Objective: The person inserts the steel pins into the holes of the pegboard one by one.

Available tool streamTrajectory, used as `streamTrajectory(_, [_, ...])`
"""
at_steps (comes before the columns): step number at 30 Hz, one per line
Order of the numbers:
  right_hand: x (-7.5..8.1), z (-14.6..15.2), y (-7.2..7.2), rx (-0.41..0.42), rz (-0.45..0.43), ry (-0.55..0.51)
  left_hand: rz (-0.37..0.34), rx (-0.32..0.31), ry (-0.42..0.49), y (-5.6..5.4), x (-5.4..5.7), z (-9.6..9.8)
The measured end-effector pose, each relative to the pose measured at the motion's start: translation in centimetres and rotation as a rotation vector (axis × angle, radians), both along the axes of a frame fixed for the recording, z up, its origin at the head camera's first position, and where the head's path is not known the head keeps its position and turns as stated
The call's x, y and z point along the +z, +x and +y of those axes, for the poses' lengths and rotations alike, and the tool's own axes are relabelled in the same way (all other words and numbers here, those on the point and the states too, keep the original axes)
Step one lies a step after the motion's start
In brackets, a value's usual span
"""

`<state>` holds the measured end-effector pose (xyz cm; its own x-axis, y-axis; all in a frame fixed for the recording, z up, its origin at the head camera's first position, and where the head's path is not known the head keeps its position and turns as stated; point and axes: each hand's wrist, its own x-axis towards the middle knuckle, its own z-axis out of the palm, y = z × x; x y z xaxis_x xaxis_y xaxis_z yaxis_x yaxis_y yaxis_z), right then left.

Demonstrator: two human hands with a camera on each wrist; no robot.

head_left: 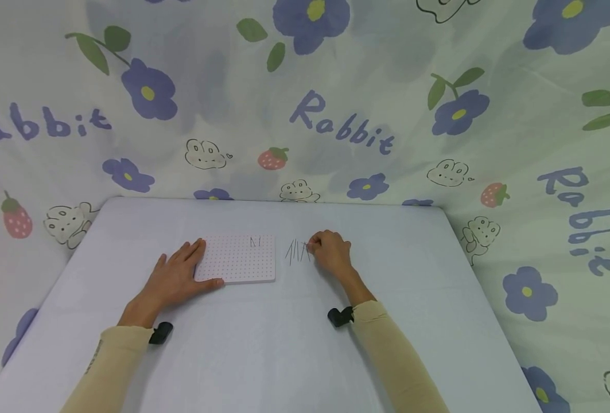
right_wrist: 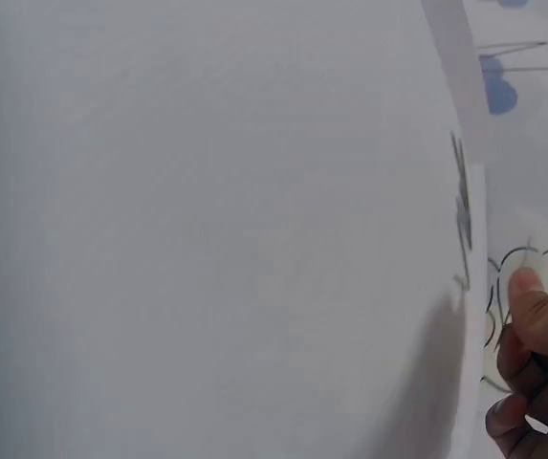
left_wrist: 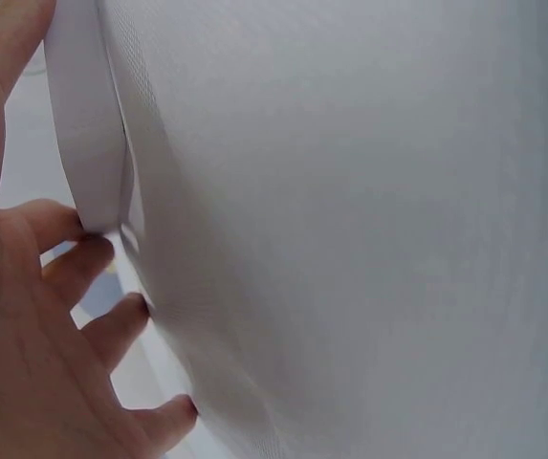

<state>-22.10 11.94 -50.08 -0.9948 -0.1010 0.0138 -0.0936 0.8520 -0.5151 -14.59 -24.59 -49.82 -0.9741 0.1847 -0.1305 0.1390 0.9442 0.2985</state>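
Note:
A white pegboard (head_left: pixel 234 261) with rows of small holes lies flat on the table. Two thin dark sticks (head_left: pixel 252 242) stand upright near its back right corner; the right wrist view catches the same sticks (right_wrist: pixel 522 69). My left hand (head_left: pixel 175 278) rests against the board's left side, fingers spread, thumb along the front edge. To the right of the board, several loose thin dark sticks (head_left: pixel 297 250) lie on the table. At their right end is my right hand (head_left: pixel 330 252), thumb and fingers together. It pinches a faint thin stick (right_wrist: pixel 530 244) that pokes up past the thumb tip.
The white-covered table (head_left: pixel 263 355) runs back to a hanging cloth (head_left: pixel 387 57) printed with flowers, rabbits and strawberries. Black wrist cameras (head_left: pixel 341 316) sit at both sleeve cuffs.

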Motion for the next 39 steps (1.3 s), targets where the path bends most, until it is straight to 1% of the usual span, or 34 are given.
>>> streamTrajectory(4, [0.5, -1.0, -0.3, 0.018, 0.045, -0.06, -0.002, -0.002, -0.004, 0.0, 0.1, 0.0])
streamTrajectory(8, [1.2, -2.3, -0.3, 0.04, 0.05, -0.119, -0.006, -0.003, 0.0, 0.0, 0.1, 0.0])
streamTrajectory(11, [1.9, -3.1, -0.2, 0.073, 0.055, -0.163, -0.009, -0.004, 0.003, 0.0, 0.1, 0.0])
streamTrajectory(14, [2.6, -3.7, 0.0, 0.115, 0.081, -0.195, -0.004, -0.004, 0.0, 0.0, 0.1, -0.1])
streamTrajectory(19, [3.2, -4.7, -0.1, 0.168, 0.12, -0.216, 0.004, -0.007, -0.003, 0.0, 0.0, -0.1])
streamTrajectory(24, [3.1, -5.8, -0.2, 0.197, 0.119, -0.207, -0.005, -0.009, -0.004, -0.1, 0.0, -0.2])
streamTrajectory(29, [2.8, -7.0, -0.1, 0.204, 0.121, -0.184, -0.007, -0.004, 0.0, 0.0, 0.0, -0.2])
streamTrajectory(35, [2.1, -8.0, 0.0, 0.219, 0.122, -0.12, -0.013, -0.005, 0.002, 0.0, 0.0, -0.2])
streamTrajectory(39, [1.9, -8.2, 0.1, 0.222, 0.107, -0.092, -0.014, 0.0, 0.004, 0.0, -0.1, -0.2])
